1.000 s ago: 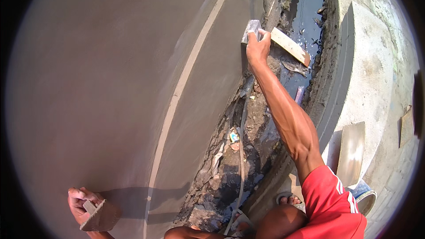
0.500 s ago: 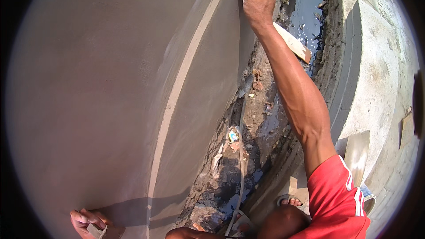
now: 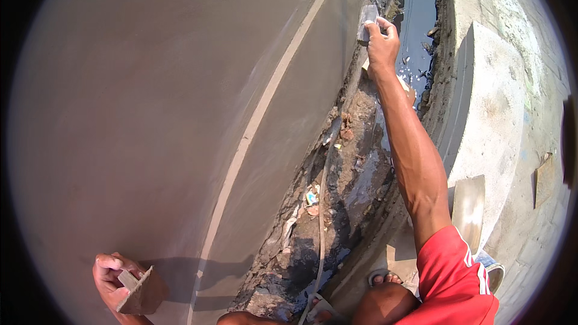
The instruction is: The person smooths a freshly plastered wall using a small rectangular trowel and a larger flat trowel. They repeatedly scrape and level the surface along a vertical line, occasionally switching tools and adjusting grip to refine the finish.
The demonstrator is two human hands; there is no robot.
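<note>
My right hand (image 3: pixel 383 47) reaches far forward, its fingers closed around a small grey rectangular block (image 3: pixel 366 23), seemingly a plastering float. The block is close by the lower edge of a smooth grey plastered wall (image 3: pixel 150 114); whether it touches the wall I cannot tell. At the lower left my left hand (image 3: pixel 109 277) grips the handle of a flat-plated hand float (image 3: pixel 143 296), its plate tilted and close to the wall, casting a shadow. A pale narrow strip (image 3: pixel 247 137) runs lengthwise along the wall between the two hands.
Along the wall's foot runs a muddy ditch with litter, a thin hose (image 3: pixel 323 210) and dark water (image 3: pixel 417 18). To the right lie a concrete slab (image 3: pixel 490 102), a pale board (image 3: pixel 468 210), a bucket (image 3: pixel 492 268) and a flat piece (image 3: pixel 543 180) on the pavement.
My right hand has come nearer with the block, away from the wall's far end toward the ditch side. My left hand has risen slightly, and more of its float shows.
</note>
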